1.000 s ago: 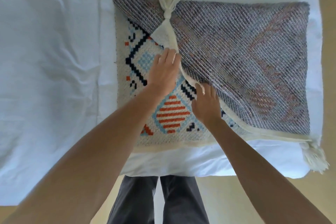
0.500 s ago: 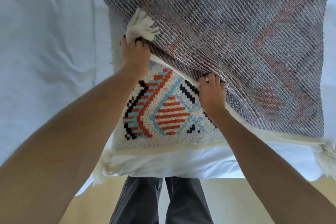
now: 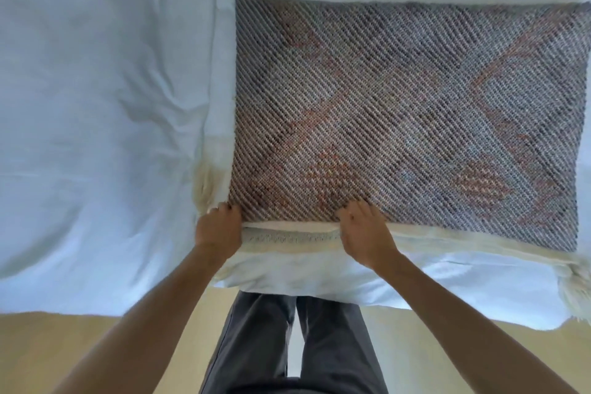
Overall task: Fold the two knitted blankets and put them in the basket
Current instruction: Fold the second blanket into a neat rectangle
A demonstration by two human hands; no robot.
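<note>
Head view: the knitted blanket [image 3: 399, 112] lies folded flat, its greyish reverse side up, with faint orange shapes showing through the diagonal stitches. A white sheet [image 3: 96, 105] lies under the blanket and spreads, wrinkled, well out from the blanket's left side. The left hand [image 3: 219, 229] is at the blanket's near left corner, its fingers curled over the top layer and grasping that corner. The right hand [image 3: 364, 233] is farther right along the blanket's near edge, fingers bent over the top layer and thumb at the cream border [image 3: 479, 238], pinching that edge. Between the two hands the blanket's top layer stands slightly raised, and a strip of the lower layer [image 3: 287, 237] shows beneath it. A cream tassel [image 3: 575, 291] hangs at the blanket's near right corner, partly cut off by the frame. Nearer than the blanket's front edge, the person's dark trousers [image 3: 265, 345] stand on a tan floor [image 3: 80, 345].
</note>
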